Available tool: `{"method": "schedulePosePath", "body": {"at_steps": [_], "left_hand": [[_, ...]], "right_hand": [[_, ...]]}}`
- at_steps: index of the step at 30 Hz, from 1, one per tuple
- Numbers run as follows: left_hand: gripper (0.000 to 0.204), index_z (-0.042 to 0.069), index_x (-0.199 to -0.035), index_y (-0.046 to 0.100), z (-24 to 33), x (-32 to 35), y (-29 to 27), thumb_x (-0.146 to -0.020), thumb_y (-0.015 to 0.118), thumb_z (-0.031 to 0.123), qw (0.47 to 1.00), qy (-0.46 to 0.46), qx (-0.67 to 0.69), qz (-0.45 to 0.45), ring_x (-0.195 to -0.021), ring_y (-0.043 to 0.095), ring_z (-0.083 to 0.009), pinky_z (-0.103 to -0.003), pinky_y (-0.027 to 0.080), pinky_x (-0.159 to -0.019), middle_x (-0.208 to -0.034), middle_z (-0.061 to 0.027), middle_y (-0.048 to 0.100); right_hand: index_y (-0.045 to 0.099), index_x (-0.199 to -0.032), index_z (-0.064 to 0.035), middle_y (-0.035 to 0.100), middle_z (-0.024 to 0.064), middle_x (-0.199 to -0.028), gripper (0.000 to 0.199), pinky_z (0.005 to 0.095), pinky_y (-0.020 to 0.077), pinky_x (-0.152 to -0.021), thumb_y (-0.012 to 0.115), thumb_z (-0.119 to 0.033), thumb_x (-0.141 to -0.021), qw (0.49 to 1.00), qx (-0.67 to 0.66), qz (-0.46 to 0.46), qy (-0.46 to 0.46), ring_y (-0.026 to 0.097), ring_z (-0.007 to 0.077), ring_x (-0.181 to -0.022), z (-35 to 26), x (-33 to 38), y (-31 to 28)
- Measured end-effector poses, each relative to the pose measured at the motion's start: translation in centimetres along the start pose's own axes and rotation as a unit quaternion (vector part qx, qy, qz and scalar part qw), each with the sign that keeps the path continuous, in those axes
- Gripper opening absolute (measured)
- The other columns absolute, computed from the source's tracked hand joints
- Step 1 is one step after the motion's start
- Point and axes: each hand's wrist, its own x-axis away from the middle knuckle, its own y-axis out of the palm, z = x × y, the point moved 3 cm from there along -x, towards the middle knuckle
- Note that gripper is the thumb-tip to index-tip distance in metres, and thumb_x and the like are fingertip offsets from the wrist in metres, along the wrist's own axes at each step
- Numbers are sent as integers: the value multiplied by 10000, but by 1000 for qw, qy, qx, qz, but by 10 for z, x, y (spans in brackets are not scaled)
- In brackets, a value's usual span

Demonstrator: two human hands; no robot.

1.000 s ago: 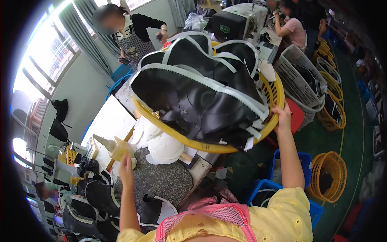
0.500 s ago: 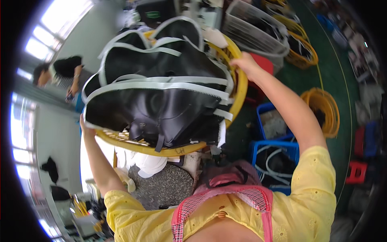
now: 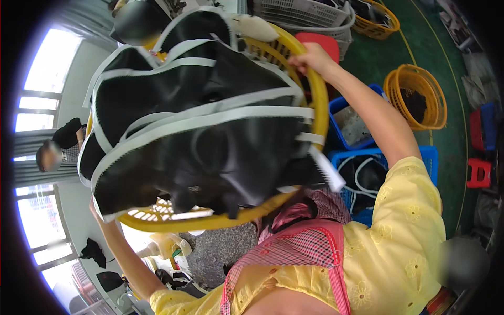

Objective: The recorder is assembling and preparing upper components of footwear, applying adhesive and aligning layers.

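Note:
A yellow plastic basket (image 3: 319,100) is raised in front of me, tilted so its open side faces me. Black leather-like pieces (image 3: 173,152) with white zipper-like tape along their edges fill it and bulge over the rim. My right hand (image 3: 314,59) is closed round the rim at the upper right. At the lower left, my left hand (image 3: 100,212) holds the basket's side; its fingers are mostly hidden behind the black pieces. One white strip (image 3: 328,170) dangles past the basket's right edge.
Two blue crates (image 3: 428,157) stand below my right arm, one with black pieces and white strips. Beyond them are an orange basket (image 3: 438,105), a red stool (image 3: 479,172) and grey crates (image 3: 294,16). A grey speckled surface (image 3: 218,254) lies under the basket. Another person (image 3: 65,144) is at the far left.
The basket has come closer to me and lower in view, shifting somewhat left, with both hands still on it. The view has turned, and the surroundings have shifted.

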Motion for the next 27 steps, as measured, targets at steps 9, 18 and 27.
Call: {"method": "schedulePosePath", "body": {"at_steps": [9,18,27], "left_hand": [[283,-47,-1017,521,169,-2,157,-773,460,82,993,-72,-75,60,-781,573,-158,-266,470,-671,-909,-76,569],[337,-40,-1030,475,184,-45,415,-734,459,120,987,-92,73,-111,-756,562,-159,-281,479,-691,-883,-88,541],[266,-2,-965,505,13,-134,661,-714,550,73,938,-210,130,-243,-713,568,-182,-277,464,-634,-814,-82,548]], "right_hand": [[534,-838,17,538,38,-684,216,193,356,-413,549,-41,-631,996,-72,-19,56,432,78,-446,1,55,-153],[521,-877,17,544,49,-739,237,199,341,-428,535,-44,-648,975,-31,221,23,426,85,-456,34,187,-360],[519,-861,11,544,54,-727,225,215,347,-438,511,-18,-638,915,64,389,80,437,100,-462,98,265,-449]]}}
